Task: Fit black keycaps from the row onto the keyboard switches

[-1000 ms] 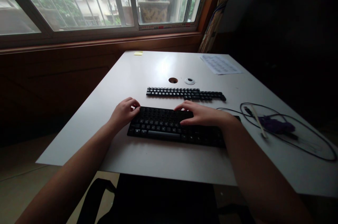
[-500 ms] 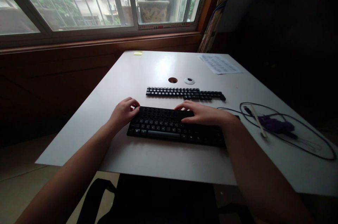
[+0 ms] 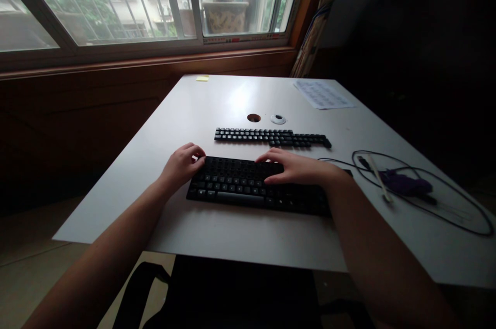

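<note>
A black keyboard (image 3: 240,199) lies on the white table in front of me. Its lower rows carry keycaps, while the upper rows at left look bare. My left hand (image 3: 183,163) pinches the keyboard's far left corner between thumb and fingers. Over the middle and right of the keyboard rests my right hand (image 3: 294,168), thumb and index finger spread apart, fingertips touching the keyboard's upper part. The palm hides part of its right side. Beyond the keyboard, loose black keycaps (image 3: 248,135) stand lined up in rows.
At right on the table (image 3: 155,132) lie a coiled black cable (image 3: 461,184), a purple cloth-like thing (image 3: 403,183) and a pale stick-like tool (image 3: 378,179). Farther back are a cable hole (image 3: 253,118), its round white cover (image 3: 278,119), printed sheets (image 3: 323,94) and a yellow note (image 3: 202,78).
My right thumb has shifted very slightly to the left over the keyboard. My left hand, the keyboard and the lined-up keycaps stay where they were.
</note>
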Action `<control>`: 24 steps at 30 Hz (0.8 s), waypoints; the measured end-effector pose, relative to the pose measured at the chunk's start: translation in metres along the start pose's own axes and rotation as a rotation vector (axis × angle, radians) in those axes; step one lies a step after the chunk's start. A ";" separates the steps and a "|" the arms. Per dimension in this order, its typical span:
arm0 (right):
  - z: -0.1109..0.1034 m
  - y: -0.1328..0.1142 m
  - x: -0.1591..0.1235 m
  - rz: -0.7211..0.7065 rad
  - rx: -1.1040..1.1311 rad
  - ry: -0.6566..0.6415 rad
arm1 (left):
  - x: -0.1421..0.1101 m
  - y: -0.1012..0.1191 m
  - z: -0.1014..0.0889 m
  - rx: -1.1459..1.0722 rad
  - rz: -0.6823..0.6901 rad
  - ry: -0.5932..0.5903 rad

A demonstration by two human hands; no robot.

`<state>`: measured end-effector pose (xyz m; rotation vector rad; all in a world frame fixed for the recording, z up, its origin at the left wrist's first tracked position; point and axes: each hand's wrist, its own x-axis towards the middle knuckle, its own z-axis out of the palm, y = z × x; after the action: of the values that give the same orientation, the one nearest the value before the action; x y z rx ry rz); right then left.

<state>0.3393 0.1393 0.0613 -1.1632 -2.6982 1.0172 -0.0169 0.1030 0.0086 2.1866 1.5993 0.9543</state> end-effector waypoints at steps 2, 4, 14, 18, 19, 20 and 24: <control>0.000 0.000 0.001 0.001 0.001 0.000 | 0.000 0.000 0.000 0.001 0.000 -0.001; 0.000 0.001 0.002 0.006 0.005 -0.001 | 0.000 -0.001 0.000 -0.001 0.000 -0.004; 0.002 0.001 0.004 0.021 0.024 -0.003 | 0.000 -0.001 0.000 0.005 0.009 -0.005; 0.002 0.002 0.005 0.015 0.023 0.001 | 0.000 -0.001 0.000 0.000 0.001 -0.001; 0.002 0.002 0.005 0.017 0.023 0.001 | 0.000 -0.001 0.000 0.000 -0.001 0.001; 0.002 0.002 0.005 0.020 0.023 0.000 | 0.000 -0.001 0.000 0.000 -0.002 0.002; 0.003 0.001 0.006 0.028 0.015 0.003 | 0.000 -0.001 0.001 -0.003 -0.005 0.001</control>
<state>0.3347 0.1418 0.0574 -1.2029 -2.6745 1.0365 -0.0171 0.1034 0.0077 2.1795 1.6020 0.9564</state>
